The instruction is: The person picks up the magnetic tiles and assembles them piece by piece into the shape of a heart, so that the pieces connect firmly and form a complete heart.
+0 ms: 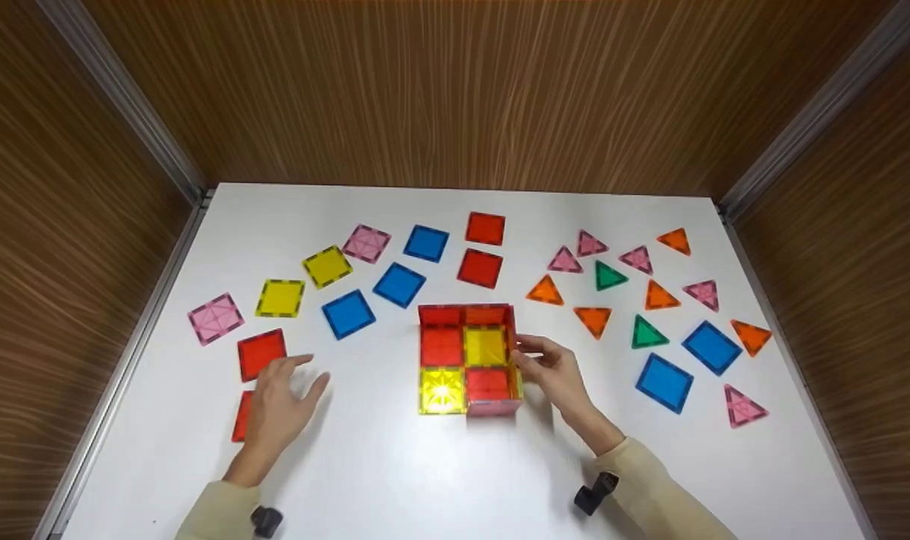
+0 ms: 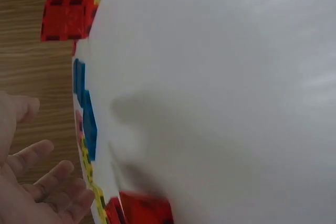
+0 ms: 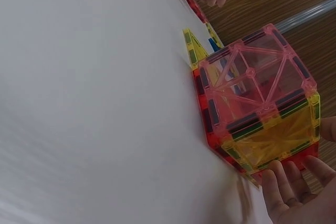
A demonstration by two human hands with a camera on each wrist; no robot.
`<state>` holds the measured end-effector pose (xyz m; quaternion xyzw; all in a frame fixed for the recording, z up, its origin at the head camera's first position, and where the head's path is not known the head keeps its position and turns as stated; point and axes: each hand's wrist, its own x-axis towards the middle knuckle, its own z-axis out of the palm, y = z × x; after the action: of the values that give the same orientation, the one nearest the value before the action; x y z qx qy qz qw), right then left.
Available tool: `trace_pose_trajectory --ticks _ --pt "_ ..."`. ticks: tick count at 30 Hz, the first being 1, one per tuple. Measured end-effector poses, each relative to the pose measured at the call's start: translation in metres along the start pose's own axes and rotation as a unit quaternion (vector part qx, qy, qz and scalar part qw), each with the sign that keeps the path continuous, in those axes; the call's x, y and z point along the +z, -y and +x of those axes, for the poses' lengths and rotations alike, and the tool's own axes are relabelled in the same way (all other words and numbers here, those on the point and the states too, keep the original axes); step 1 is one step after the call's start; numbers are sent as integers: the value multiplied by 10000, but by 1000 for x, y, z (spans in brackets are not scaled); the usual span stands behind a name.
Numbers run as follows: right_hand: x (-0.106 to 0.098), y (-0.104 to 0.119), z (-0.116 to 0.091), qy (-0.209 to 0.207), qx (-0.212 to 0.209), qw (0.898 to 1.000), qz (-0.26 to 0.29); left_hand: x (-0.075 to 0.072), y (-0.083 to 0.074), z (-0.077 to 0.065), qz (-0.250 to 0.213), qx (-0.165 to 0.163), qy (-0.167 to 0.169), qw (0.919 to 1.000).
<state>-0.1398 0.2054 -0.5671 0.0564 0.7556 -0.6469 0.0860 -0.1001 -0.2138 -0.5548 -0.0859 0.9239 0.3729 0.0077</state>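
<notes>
The left hand [image 1: 278, 397] and right hand [image 1: 563, 379] are bare; above them come plain pale-beige long sleeves [image 1: 653, 487], with a small, blocky black wrist camera [image 1: 596, 493] on each arm.

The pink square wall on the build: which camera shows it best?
The right wrist view: there the pink square tile looks big, with its criss-cross pattern clear. The head view looks down on it, so it's a thin strip. The left wrist view shows only part of the build, and I can't see that tile.
</notes>
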Motion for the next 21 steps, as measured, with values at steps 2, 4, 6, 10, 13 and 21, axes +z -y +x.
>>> trace_pose_trajectory --ticks 2,4,6,10,13,21 --pt "-1 1 1 -3 23 10000 -6 -8 11 -6 212 -62 -126 9997" --pt "-1 2 1 4 58 10000 -37 -14 22 -11 436 -133 -311 9985" --pt "-1 2 1 16 88 9999 -49 -18 33 -15 637 -232 -506 9964" --pt "-1 2 1 46 61 9999 -85 -19 53 -24 932 -384 -711 9924" --pt "-1 1 0 62 34 10000 -30 -14 61 -29 1090 -388 -659 9911" --pt "-1 0 0 95 9 10000 17 -6 58 -28 1012 -178 -779 9917"
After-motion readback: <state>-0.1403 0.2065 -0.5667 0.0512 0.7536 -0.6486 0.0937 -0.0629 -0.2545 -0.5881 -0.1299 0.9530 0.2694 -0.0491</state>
